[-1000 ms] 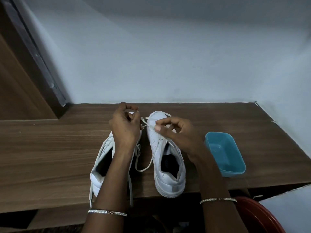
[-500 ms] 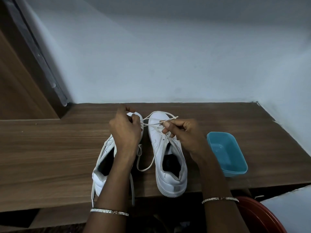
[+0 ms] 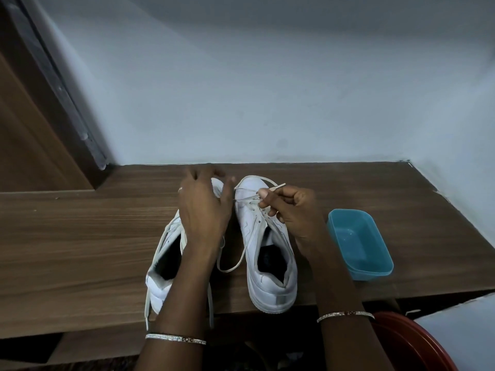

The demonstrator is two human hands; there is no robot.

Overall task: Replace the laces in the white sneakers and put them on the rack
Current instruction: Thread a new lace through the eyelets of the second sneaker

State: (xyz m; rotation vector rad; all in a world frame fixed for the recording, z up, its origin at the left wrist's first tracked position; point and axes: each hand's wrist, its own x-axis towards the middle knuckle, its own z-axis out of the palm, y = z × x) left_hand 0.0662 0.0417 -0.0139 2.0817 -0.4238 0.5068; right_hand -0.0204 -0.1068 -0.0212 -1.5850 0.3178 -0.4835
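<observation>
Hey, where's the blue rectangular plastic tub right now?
In the head view, the blue rectangular plastic tub sits on the wooden counter at the right, just past the right hand and the right white sneaker, near the counter's front edge.

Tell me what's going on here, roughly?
A person is lacing two white sneakers on a wooden table. The right hand pinches a lace end over the right sneaker, which looks laced only near the toe. The left hand hovers open above the left sneaker. A blue tub sits to the right.
</observation>
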